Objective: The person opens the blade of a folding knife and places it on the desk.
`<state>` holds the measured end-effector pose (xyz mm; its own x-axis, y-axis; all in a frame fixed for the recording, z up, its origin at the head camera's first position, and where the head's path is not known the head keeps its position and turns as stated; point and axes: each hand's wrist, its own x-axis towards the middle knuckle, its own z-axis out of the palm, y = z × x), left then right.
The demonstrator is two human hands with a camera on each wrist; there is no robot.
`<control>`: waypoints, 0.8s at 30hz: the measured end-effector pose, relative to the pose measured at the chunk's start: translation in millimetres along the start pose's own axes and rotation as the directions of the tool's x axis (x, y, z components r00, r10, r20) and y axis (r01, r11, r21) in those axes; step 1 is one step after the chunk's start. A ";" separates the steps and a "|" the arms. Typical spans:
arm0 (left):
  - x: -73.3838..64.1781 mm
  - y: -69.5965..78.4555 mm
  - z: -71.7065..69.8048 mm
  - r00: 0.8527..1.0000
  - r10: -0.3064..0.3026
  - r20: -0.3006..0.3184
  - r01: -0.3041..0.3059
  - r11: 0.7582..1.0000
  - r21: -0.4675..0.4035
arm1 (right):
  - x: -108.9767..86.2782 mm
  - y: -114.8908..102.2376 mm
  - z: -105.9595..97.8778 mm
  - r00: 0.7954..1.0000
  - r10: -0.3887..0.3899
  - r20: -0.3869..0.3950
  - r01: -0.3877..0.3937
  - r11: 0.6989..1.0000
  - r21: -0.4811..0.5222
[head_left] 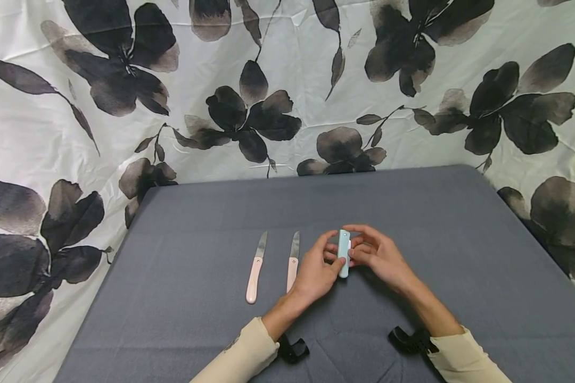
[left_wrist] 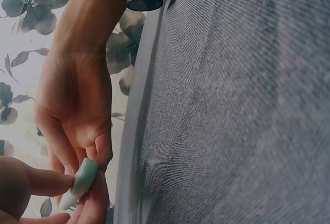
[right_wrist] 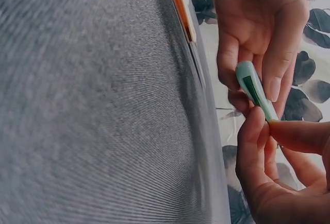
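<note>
A folding knife with a light blue handle [head_left: 344, 255] is held up between both hands, with a pivot dot near its top end. My left hand [head_left: 314, 271] grips the handle, thumb on its near face. From the other side, my right hand [head_left: 380, 258] pinches the knife's edge, where a small white part shows; its index fingertip lies at the top end. The right wrist view shows a dark slot along the handle [right_wrist: 247, 77]. Left of the hands lie two pink-handled knives with blades out: one fully visible [head_left: 254, 281], the other [head_left: 292, 271] partly hidden by the left hand.
A grey cloth covers the table [head_left: 196, 319]. Behind it and at the sides hangs a white curtain [head_left: 316, 64] with dark flowers. Black straps [head_left: 294, 351] sit at both wrists, by the cream sleeves [head_left: 244, 351].
</note>
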<state>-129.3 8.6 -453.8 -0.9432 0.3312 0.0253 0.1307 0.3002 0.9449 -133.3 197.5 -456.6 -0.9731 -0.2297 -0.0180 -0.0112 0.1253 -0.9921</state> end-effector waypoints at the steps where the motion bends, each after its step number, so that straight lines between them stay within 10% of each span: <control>1: 0.3 -0.3 0.1 1.000 0.006 -0.004 -0.006 1.000 -0.004 | -0.4 -0.3 0.2 1.000 -0.005 0.001 0.005 1.000 -0.003; 24: 16.1 -2.9 0.4 1.000 -0.011 0.007 0.011 1.000 -0.011 | 11.8 0.6 -19.2 0.998 -0.013 0.054 0.015 0.999 -0.031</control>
<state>-144.7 13.4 -456.3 -0.9425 0.3340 0.0125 0.1169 0.2942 0.9486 -149.2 213.4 -455.0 -0.9591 -0.2827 -0.0118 -0.0325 0.1515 -0.9879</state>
